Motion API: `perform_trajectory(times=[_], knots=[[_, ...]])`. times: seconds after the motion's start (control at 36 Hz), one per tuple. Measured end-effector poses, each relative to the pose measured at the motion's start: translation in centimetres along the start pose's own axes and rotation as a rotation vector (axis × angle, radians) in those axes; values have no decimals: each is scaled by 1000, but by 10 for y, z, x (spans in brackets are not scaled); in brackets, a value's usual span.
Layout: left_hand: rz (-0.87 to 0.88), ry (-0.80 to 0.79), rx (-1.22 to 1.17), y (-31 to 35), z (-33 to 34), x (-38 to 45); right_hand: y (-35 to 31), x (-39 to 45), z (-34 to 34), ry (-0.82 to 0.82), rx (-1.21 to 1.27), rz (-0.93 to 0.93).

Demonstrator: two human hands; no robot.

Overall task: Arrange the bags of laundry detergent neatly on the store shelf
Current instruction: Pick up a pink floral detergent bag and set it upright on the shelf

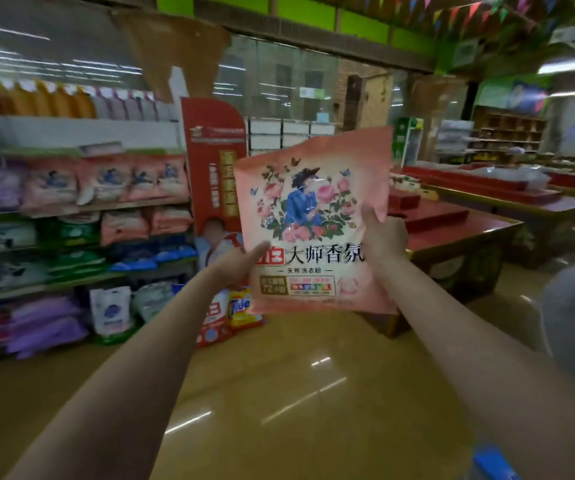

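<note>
Both hands hold a pink bag upright in the air, right of the shelf. The left hand grips its lower left edge, thumb on the front; the right hand grips its right edge. Matching pink bags fill the shelf, and a yellow bag stands on the floor.

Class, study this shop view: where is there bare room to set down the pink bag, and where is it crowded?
The pink bag is held up by the left hand and right hand. Bare patches: the shiny floor before the shelf, and the red counter top at right. Crowded: the shelf tiers, and the floor at its foot beside the yellow Tide bag.
</note>
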State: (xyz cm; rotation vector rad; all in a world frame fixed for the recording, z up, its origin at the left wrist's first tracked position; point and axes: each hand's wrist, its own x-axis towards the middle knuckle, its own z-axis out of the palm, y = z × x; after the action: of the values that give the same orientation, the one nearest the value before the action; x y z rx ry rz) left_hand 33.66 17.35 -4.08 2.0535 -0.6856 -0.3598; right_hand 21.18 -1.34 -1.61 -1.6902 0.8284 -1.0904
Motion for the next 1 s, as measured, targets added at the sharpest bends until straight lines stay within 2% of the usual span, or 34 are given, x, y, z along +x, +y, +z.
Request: perform_trajectory(times=[0.06, 0.11, 0.22, 0.28, 0.36, 0.44, 0.61, 0.75, 0.81, 0.92, 1.0], knots=[[-22, -55, -263, -15, -21, 5, -13, 1, 25, -24, 125, 14], [31, -98, -418, -24, -43, 9, -24, 3, 48, -49, 192, 22], [127, -73, -503, -47, -83, 28, -51, 12, 94, -158, 254, 62], [150, 3, -517, -53, -96, 33, -63, 21, 117, -195, 282, 107], [188, 200, -546, -64, -114, 46, -79, 28, 154, -267, 293, 119], [210, 335, -534, -80, -141, 61, -89, 29, 193, -427, 315, 119], [154, 522, -547, -104, -205, 83, -95, 18, 260, -667, 401, 12], [112, 621, -566, -120, -251, 105, -88, 13, 317, -888, 394, 110], [108, 617, -549, -124, -265, 116, -87, 16, 336, -915, 397, 122], [62, 603, -436, -140, -290, 147, -84, 25, 378, -813, 397, 71], [35, 648, -384, -147, -303, 167, -81, 37, 412, -800, 421, 34]])
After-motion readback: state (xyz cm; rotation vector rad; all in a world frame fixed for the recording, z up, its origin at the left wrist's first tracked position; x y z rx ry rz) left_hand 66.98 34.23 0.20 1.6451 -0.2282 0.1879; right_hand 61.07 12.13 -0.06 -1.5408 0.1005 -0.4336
